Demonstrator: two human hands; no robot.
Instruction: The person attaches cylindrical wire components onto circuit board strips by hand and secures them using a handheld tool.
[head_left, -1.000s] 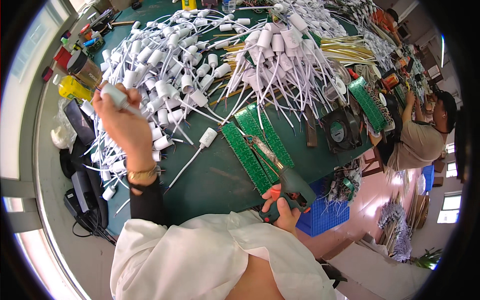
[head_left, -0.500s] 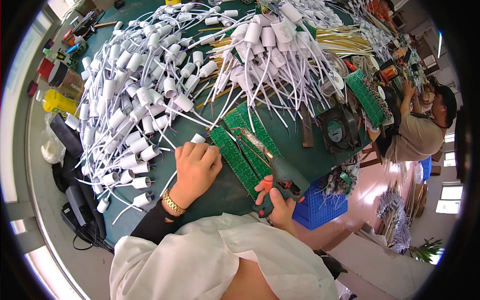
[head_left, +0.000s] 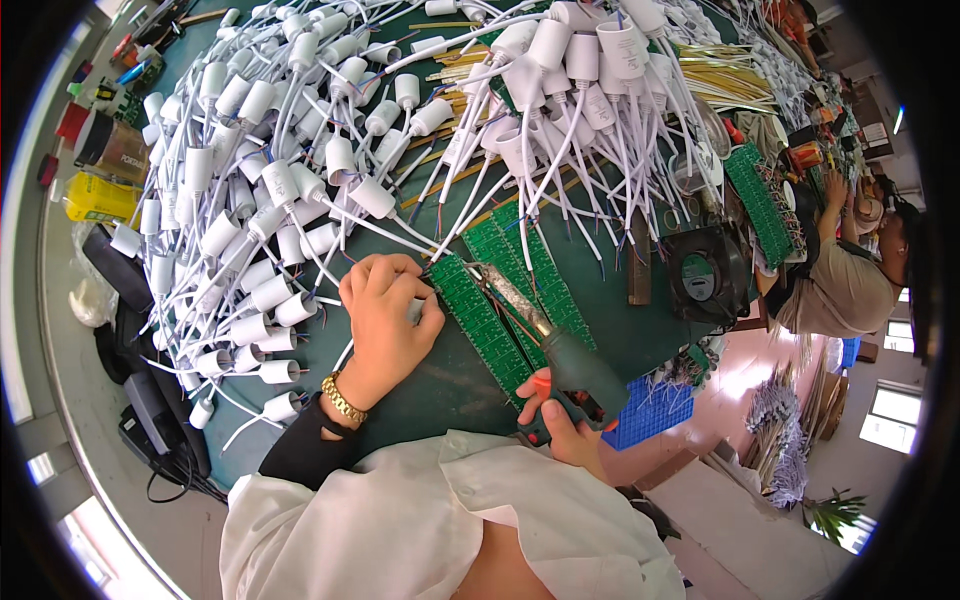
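My left hand (head_left: 385,325) is closed at the upper left end of a green circuit board panel (head_left: 470,312). A bit of a white lamp holder (head_left: 415,311) shows between its fingers, and a white cable runs out beneath the hand; the fingertips' exact grip is hidden. My right hand (head_left: 562,425) is wrapped round the handle of a dark green soldering gun (head_left: 585,375), with fingers at its red trigger. The gun's tip reaches up over the panel's upper end, close to my left fingers. A second green panel (head_left: 550,285) lies alongside the first.
White lamp holders with cables (head_left: 270,200) pile up at left, and more (head_left: 550,60) at the back. A black fan (head_left: 697,275) and another circuit board panel (head_left: 760,205) lie right. A yellow bottle (head_left: 100,198) stands far left. A blue crate (head_left: 650,412) sits below; a co-worker (head_left: 845,265) is at right.
The view has shifted slightly. My left fingers have curled and turned a little, covering most of the lamp holder that stuck out above them. The soldering gun stays over the panel in my right hand.
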